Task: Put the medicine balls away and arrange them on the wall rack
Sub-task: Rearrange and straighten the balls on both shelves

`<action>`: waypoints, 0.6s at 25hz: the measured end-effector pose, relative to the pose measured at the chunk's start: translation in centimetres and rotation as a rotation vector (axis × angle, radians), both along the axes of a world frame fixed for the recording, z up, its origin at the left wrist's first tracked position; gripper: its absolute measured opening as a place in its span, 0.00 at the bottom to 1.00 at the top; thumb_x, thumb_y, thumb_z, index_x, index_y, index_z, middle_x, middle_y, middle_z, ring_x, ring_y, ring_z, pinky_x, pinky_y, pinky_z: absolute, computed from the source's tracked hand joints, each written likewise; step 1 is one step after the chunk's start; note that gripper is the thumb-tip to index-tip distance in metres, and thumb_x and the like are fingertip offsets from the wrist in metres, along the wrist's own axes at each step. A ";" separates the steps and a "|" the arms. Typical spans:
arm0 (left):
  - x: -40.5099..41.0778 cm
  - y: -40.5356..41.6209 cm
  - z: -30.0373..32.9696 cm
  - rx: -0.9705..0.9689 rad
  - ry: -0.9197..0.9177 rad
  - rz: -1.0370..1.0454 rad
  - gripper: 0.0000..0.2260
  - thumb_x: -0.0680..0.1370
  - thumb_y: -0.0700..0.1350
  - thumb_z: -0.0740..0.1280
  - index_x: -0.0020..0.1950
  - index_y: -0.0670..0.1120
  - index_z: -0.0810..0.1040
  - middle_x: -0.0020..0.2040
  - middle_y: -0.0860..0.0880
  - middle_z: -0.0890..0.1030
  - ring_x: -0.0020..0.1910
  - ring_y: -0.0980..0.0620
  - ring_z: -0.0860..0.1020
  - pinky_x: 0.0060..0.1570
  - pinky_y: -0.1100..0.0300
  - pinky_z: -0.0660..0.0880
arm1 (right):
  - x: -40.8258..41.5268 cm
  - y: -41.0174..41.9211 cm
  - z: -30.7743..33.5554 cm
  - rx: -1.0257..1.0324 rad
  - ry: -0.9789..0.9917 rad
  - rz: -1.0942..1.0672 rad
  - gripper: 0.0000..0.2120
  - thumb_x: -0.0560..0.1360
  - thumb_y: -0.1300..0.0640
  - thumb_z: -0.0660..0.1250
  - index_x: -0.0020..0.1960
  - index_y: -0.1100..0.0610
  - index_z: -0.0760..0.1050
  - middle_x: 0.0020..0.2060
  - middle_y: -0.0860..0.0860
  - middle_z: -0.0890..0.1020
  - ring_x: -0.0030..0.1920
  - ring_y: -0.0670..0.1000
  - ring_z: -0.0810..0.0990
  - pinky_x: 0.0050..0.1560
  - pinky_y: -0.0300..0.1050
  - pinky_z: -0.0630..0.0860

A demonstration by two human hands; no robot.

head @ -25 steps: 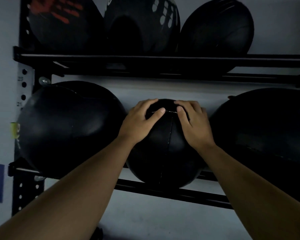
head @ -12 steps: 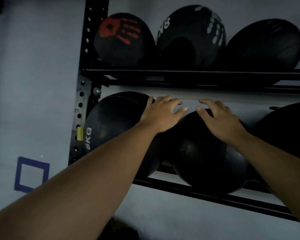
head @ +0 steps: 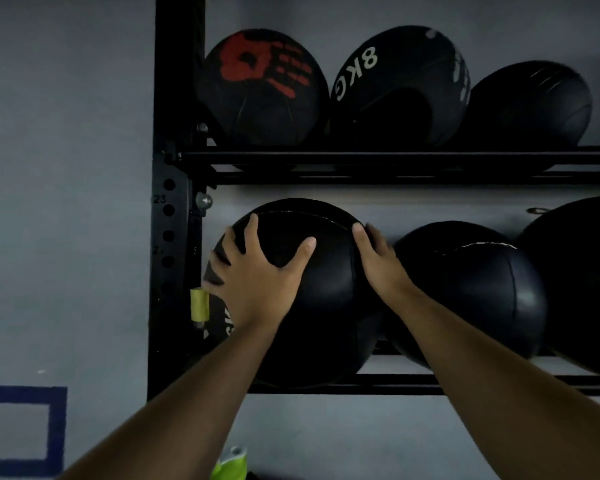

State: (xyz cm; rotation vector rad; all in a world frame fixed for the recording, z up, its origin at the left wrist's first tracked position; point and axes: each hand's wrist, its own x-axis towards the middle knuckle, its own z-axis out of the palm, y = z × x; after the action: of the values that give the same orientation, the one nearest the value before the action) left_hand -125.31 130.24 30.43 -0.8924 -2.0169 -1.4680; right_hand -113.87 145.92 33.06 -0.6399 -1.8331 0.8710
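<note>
A large black medicine ball [head: 326, 289] sits at the left end of the lower shelf of the black wall rack [head: 395, 384]. My left hand [head: 257, 282] is spread over its left front, and my right hand [head: 378, 265] presses its right side; both grip it. To its right lies a smaller black ball [head: 482, 299], and a third black ball [head: 582, 282] is cut off by the frame's right edge. On the upper shelf rest a ball with a red handprint [head: 264, 88], an 8KG ball [head: 399, 88] and a plain black ball [head: 530, 105].
The rack's perforated upright [head: 168, 237] stands at the left, with a yellow-green tag [head: 199, 304] beside it. A blue taped square [head: 21, 431] marks the grey wall at lower left. Something lime green [head: 232, 462] shows at the bottom edge.
Both hands have left the small middle ball and moved left onto the large left ball. The view has shifted left as well.
</note>
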 end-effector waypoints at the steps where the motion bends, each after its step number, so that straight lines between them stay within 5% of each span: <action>1: -0.3 0.0 0.1 0.023 0.003 0.013 0.48 0.68 0.81 0.58 0.84 0.60 0.58 0.86 0.44 0.59 0.83 0.32 0.57 0.77 0.24 0.53 | -0.3 -0.4 -0.1 0.006 -0.003 -0.012 0.40 0.75 0.22 0.50 0.83 0.38 0.55 0.82 0.58 0.62 0.81 0.64 0.60 0.78 0.64 0.60; 5: -4.0 -1.5 0.0 0.120 -0.045 -0.081 0.41 0.73 0.74 0.67 0.82 0.61 0.63 0.84 0.47 0.63 0.82 0.35 0.61 0.78 0.29 0.57 | -0.6 -2.9 -1.1 0.136 -0.094 -0.048 0.47 0.67 0.19 0.52 0.81 0.38 0.58 0.78 0.56 0.65 0.80 0.63 0.59 0.74 0.63 0.63; 9: -4.6 -3.0 -0.4 0.161 -0.090 -0.145 0.40 0.73 0.73 0.68 0.83 0.63 0.63 0.86 0.50 0.60 0.85 0.38 0.56 0.80 0.30 0.53 | 0.2 -2.3 0.3 0.260 -0.040 -0.110 0.30 0.76 0.27 0.58 0.70 0.44 0.71 0.67 0.55 0.72 0.73 0.62 0.68 0.72 0.59 0.68; 12: -2.0 -1.9 -1.3 0.198 -0.228 -0.061 0.48 0.69 0.81 0.60 0.85 0.62 0.55 0.89 0.46 0.52 0.87 0.33 0.48 0.79 0.25 0.46 | -1.0 -0.7 1.8 0.187 -0.021 -0.034 0.29 0.79 0.30 0.58 0.74 0.44 0.69 0.72 0.55 0.68 0.75 0.60 0.66 0.72 0.56 0.66; 15: -1.5 -1.0 -1.8 0.288 -0.390 -0.034 0.57 0.62 0.85 0.55 0.86 0.60 0.51 0.88 0.42 0.52 0.86 0.31 0.51 0.77 0.22 0.49 | -2.6 0.6 2.7 0.039 0.059 0.095 0.33 0.78 0.28 0.58 0.77 0.44 0.69 0.74 0.53 0.72 0.74 0.57 0.71 0.73 0.54 0.68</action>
State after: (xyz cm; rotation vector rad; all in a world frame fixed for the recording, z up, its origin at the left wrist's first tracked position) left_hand -126.80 129.24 28.63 -0.5550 -1.9781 -2.0149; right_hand -116.43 146.54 35.78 -0.5004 -1.8349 0.9048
